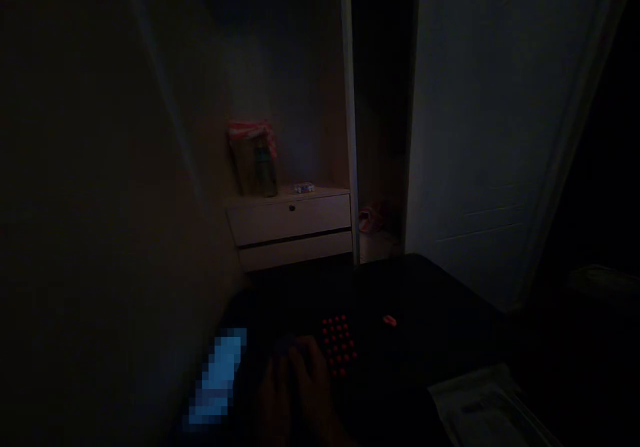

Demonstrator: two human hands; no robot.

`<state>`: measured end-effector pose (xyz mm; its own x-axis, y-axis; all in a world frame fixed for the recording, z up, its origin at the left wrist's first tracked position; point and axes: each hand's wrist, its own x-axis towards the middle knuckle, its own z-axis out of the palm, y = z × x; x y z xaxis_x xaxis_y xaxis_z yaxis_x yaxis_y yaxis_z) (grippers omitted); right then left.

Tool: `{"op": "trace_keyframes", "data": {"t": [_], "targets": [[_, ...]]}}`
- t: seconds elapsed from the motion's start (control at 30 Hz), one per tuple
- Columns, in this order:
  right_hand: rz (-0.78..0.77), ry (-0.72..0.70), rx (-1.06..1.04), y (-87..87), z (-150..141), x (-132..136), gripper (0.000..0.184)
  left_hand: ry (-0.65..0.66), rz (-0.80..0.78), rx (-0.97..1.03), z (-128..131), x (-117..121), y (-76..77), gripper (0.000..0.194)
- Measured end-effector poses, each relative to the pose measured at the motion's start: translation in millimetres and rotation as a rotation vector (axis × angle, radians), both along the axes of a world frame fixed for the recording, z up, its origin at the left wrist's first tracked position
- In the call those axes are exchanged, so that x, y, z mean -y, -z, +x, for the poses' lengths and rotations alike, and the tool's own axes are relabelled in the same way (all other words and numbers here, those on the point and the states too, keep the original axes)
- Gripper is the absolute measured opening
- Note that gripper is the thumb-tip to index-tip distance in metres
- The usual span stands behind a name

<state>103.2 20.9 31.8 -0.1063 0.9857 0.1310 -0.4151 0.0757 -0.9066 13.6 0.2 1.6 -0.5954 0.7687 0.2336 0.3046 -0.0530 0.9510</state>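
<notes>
Keys glowing red lie on the dark table just beside the right hand, seemingly at work close to the left hand (whether fingers grip anything, I cannot tell), the next move probably calling for touch.

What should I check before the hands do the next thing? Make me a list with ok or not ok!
1. Enough light: not ok; the room is very dark.
2. Both hands in view: ok; the left hand and right hand are close together, low in the picture.
3. What the hands hold: cannot tell; too dark between them.
4. Red dots lit: ok; they glow just right of the right hand.
5. Small red thing away from the hands: ok; it is farther right.
6. Blue glowing patch readable: not ok; it shows only as blocks.
</notes>
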Motion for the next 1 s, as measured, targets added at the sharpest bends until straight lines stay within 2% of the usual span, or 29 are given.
{"op": "trace_keyframes", "data": {"t": [0.13,0.37,0.63,0.87,1.0], "targets": [[-0.015,-0.005,-0.026,1.8,0.1,1.3,0.046,-0.036,-0.003,0.033,-1.2,1.0,1.0,0.071],[-0.001,0.028,-0.001,0.7,3.6,0.9,0.039,-0.009,0.020,0.027,2.1,3.6,-5.8,0.068],[-0.014,0.008,-0.039,1.7,2.1,-1.3,0.037,-0.011,-0.045,0.015,10.7,2.8,-13.6,0.088],[-0.065,0.017,-0.039,4.2,0.3,-1.3,0.043,0.025,0.006,-0.017,6.2,2.5,-9.4,0.073],[-0.109,0.057,-0.063,7.3,-2.2,-3.1,0.050,0.056,0.016,-0.018,8.4,4.1,-13.6,0.067]]}}
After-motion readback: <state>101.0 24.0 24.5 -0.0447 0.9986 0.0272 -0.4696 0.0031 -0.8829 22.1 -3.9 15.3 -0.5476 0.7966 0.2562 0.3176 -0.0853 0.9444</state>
